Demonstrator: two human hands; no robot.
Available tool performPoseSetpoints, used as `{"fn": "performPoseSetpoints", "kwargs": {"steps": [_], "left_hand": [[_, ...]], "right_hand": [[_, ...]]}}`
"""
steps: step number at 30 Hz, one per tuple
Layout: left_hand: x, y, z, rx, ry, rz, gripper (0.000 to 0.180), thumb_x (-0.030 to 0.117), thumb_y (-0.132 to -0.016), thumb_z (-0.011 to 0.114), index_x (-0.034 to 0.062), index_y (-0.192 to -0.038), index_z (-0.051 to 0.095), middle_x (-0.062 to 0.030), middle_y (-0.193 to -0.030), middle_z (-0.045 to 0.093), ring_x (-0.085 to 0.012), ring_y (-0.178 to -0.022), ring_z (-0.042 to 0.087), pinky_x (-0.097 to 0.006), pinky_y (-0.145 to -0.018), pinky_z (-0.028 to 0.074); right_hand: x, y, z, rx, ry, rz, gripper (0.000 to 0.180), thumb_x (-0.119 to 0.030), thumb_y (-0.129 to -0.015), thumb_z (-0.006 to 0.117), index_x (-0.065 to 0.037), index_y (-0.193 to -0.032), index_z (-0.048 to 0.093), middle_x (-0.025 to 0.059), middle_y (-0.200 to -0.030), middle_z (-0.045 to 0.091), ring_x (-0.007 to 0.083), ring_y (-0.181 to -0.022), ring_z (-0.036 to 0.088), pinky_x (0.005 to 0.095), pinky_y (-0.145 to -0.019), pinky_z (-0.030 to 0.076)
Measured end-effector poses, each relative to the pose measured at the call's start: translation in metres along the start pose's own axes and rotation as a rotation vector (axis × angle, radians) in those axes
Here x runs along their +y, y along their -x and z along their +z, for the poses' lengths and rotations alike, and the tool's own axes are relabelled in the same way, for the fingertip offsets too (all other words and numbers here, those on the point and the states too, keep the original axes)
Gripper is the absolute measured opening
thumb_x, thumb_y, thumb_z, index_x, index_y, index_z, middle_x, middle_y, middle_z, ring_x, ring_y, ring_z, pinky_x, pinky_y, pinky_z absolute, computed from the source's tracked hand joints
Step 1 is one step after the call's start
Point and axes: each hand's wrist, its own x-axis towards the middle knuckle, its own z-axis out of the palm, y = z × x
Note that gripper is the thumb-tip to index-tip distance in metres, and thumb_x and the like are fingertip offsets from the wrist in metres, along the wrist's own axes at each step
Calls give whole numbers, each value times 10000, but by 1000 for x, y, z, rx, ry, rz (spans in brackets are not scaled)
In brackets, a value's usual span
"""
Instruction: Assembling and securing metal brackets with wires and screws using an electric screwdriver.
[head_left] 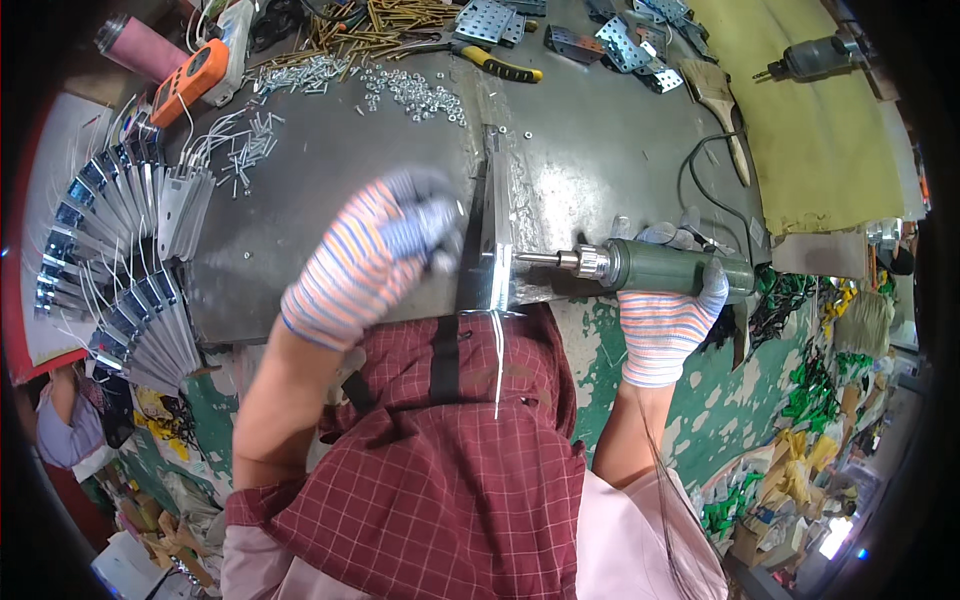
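My right hand (665, 320), in a striped knit glove, is wrapped round a green electric screwdriver (650, 270). The screwdriver lies level, and its bit points left at a shiny metal bracket (502, 275). The bracket stands at the table's near edge, with a white wire (499, 365) hanging from it over my checked red apron (440, 470). Left of the bracket my left hand (385, 240), gloved alike, hovers above the table. Its fingers are curled together and blurred by motion. A small bright sliver shows at the fingertips, too small to name.
Loose screws (250, 150) and nuts (415, 95) lie on the grey metal table (320, 140). Wired metal pieces (120, 240) fan out at left. Yellow-handled pliers (495, 65), perforated plates (625, 45), a brush (715, 100) and another power tool (815, 57) lie at the back.
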Motion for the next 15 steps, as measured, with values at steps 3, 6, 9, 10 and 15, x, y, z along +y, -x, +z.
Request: {"fn": "performPoseSetpoints", "kwargs": {"steps": [3, 6, 9, 10, 15], "left_hand": [[-36, 4, -6, -315, 670, -163, 229, 75, -912, 593, 32, -1136, 576, -119, -967, 655, -179, -805, 658, -293, -684, 541], [-45, -4, -9, -399, 766, -195, 228, 61, -915, 581, 29, -1141, 584, -149, -993, 666, -193, -809, 667, -313, -706, 562], [-45, -6, -9, -403, 756, -219, 224, 52, -916, 572, 26, -1138, 588, -166, -1002, 668, -205, -796, 670, -328, -715, 571], [-45, -6, -10, -395, 759, -230, 225, 47, -916, 566, 24, -1138, 588, -170, -1004, 667, -212, -794, 671, -334, -714, 573], [-44, -5, -7, -361, 708, -223, 222, 41, -912, 559, 19, -1131, 589, -162, -997, 668, -221, -788, 672, -352, -728, 576]], "right_hand": [[2, -1, 2, -15, 3, 22, 331, -299, -785, 673, -49, -1002, 653, 63, -1018, 668, 264, -1030, 582, 567, -1121, 263], [2, -2, 3, 10, 36, 19, 325, -295, -781, 677, -47, -992, 653, 67, -1010, 669, 263, -1026, 584, 567, -1118, 270], [3, -3, 3, 17, 17, 19, 316, -283, -775, 681, -46, -982, 652, 71, -1003, 670, 263, -1019, 587, 563, -1113, 281], [4, -3, 3, 8, -19, 21, 311, -276, -771, 683, -45, -977, 652, 73, -1002, 670, 263, -1015, 588, 560, -1109, 289], [5, -2, 1, 18, 10, -10, 563, -208, -773, 704, -55, -1279, 511, 44, -1001, 640, 243, -1020, 566, 535, -1110, 276]]}}
